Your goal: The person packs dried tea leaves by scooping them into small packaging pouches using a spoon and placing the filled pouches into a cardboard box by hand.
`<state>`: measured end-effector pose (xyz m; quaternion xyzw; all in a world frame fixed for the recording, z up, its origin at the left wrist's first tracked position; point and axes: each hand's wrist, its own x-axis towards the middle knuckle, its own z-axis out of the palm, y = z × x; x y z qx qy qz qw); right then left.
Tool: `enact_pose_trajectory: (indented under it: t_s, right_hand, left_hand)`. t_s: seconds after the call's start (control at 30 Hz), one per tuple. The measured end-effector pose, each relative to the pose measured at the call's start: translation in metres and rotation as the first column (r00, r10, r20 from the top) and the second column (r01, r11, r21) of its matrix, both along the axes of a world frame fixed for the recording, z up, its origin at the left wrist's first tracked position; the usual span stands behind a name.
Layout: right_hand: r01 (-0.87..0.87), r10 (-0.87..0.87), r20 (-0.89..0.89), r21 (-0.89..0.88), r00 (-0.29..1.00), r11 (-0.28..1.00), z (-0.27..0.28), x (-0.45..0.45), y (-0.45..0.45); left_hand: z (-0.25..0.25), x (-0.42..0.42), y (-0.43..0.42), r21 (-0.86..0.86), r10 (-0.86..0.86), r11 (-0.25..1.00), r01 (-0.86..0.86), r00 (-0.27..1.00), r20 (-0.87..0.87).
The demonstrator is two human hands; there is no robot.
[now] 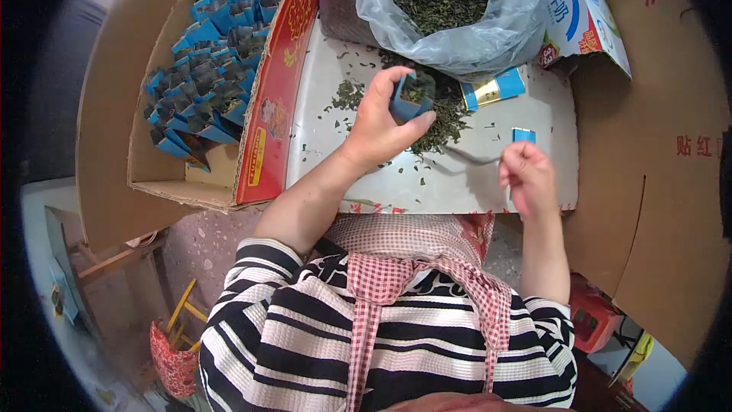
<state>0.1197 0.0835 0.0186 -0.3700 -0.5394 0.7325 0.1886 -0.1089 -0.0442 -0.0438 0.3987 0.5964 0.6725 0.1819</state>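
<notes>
My left hand is wrapped round an open blue packet, tilted, with dark green tea leaves showing in its mouth. Below and around it, loose tea leaves are heaped on the white tabletop. In my right hand, fingers pinched together, is a thin grey handle that looks like a spoon; its far end reaches toward the leaves, and I cannot make out its bowl. A small blue packet lies just beyond my right hand. Another blue-and-gold packet lies flat farther back.
A clear plastic bag full of tea leaves stands at the back. On the left, a red cardboard box holds many upright blue packets. A milk carton sits back right, and brown cardboard lines the right side.
</notes>
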Motion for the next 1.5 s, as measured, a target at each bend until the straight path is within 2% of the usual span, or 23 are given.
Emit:
enact_pose_trajectory:
  t_s: [0.07,0.13,0.2,0.27,0.33,0.4,0.43,0.5,0.6,0.67,0.7,0.8,0.83,0.87,0.9,0.93,1.13,1.2,1.23,1.27,1.33,1.4,1.5]
  right_hand:
    - [0.015,-0.014,0.024,-0.025,1.0,1.0,-0.019,0.01,-0.009]
    - [0.07,-0.067,0.043,-0.08,0.997,0.994,-0.031,0.018,-0.018]
    - [0.077,-0.072,0.049,-0.111,0.996,0.991,-0.04,0.021,-0.025]
    - [0.118,-0.121,-0.054,-0.058,0.991,0.991,-0.057,0.026,-0.023]
    - [0.135,-0.135,0.002,0.0,0.991,0.991,-0.058,0.026,-0.026]
    - [0.141,-0.141,0.007,0.028,0.99,0.99,-0.062,0.027,-0.026]
    - [0.127,-0.127,-0.002,0.013,0.992,0.992,-0.062,0.027,-0.025]
    - [0.106,-0.105,-0.034,0.012,0.994,0.994,-0.061,0.026,-0.026]
    - [0.074,-0.075,-0.085,-0.016,0.994,0.997,-0.069,0.03,-0.022]
    - [0.069,-0.068,-0.061,0.016,0.996,0.997,-0.07,0.032,-0.021]
    - [0.085,-0.083,-0.055,0.037,0.995,0.996,-0.071,0.031,-0.021]
    - [0.079,-0.077,-0.066,0.034,0.995,0.996,-0.067,0.03,-0.024]
    - [0.075,-0.073,-0.07,0.031,0.995,0.997,-0.067,0.029,-0.026]
    - [0.082,-0.078,-0.073,0.056,0.994,0.995,-0.067,0.027,-0.027]
    - [0.09,-0.083,-0.076,0.081,0.994,0.993,-0.068,0.026,-0.028]
    - [0.087,-0.081,-0.082,0.077,0.993,0.993,-0.068,0.027,-0.029]
    - [0.075,-0.068,-0.071,0.109,0.995,0.991,-0.069,0.028,-0.03]
    - [0.064,-0.055,-0.075,0.125,0.996,0.99,-0.07,0.028,-0.029]
    - [0.065,-0.056,-0.075,0.126,0.996,0.99,-0.07,0.029,-0.029]
    - [0.063,-0.055,-0.076,0.112,0.996,0.992,-0.069,0.029,-0.029]
    - [0.064,-0.056,-0.078,0.101,0.995,0.993,-0.069,0.03,-0.028]
    - [0.046,-0.038,-0.089,0.089,0.995,0.995,-0.07,0.032,-0.028]
    - [0.053,-0.045,-0.093,0.094,0.995,0.994,-0.07,0.032,-0.029]
  left_hand:
    - [0.001,0.001,0.0,-0.012,0.001,1.0,-0.002,1.0,-0.031]
    - [0.013,0.005,-0.004,-0.006,-0.01,1.0,0.011,0.993,0.116]
    - [0.021,0.007,-0.004,-0.115,0.05,0.99,-0.08,0.968,-0.245]
    - [0.008,0.009,0.0,-0.108,0.007,0.994,-0.018,0.996,-0.094]
    - [0.02,0.01,-0.005,-0.083,0.06,0.993,-0.08,0.974,-0.218]
    - [0.035,0.013,-0.01,-0.142,0.034,0.988,-0.056,0.988,-0.152]
    - [0.034,0.013,-0.011,-0.076,0.067,0.993,-0.088,0.968,-0.24]
    - [0.04,0.016,-0.018,-0.065,0.056,0.995,-0.072,0.973,-0.223]
    - [0.076,0.021,-0.047,-0.071,0.043,0.996,-0.054,0.988,-0.148]
    - [0.1,0.019,-0.072,-0.005,0.014,1.0,-0.016,0.966,-0.259]
    - [0.117,0.016,-0.087,-0.002,0.012,1.0,-0.013,0.969,-0.245]
    - [0.167,-0.009,-0.136,0.037,0.152,0.988,-0.152,0.879,-0.453]
    - [0.172,-0.009,-0.144,0.157,0.24,0.965,-0.209,0.946,-0.217]
    - [0.183,-0.017,-0.16,0.19,0.198,0.968,-0.166,0.966,-0.165]
    - [0.195,-0.014,-0.168,0.182,0.299,0.941,-0.287,0.953,-0.046]
    - [0.193,-0.031,-0.178,0.163,0.378,0.923,-0.347,0.896,-0.233]
    - [0.178,-0.058,-0.209,-0.046,0.547,0.824,-0.564,0.815,-0.191]
    - [0.169,-0.062,-0.211,-0.292,0.568,0.751,-0.592,0.805,-0.169]
    - [0.154,-0.072,-0.214,-0.264,0.579,0.716,-0.646,0.762,-0.291]
    - [0.139,-0.079,-0.217,-0.264,0.579,0.717,-0.645,0.762,-0.289]
    - [0.13,-0.084,-0.215,-0.242,0.54,0.582,-0.776,0.591,-0.599]
    - [0.13,-0.086,-0.213,-0.264,0.51,0.581,-0.77,0.597,-0.62]
    - [0.132,-0.088,-0.209,-0.363,0.428,0.495,-0.789,0.585,-0.689]
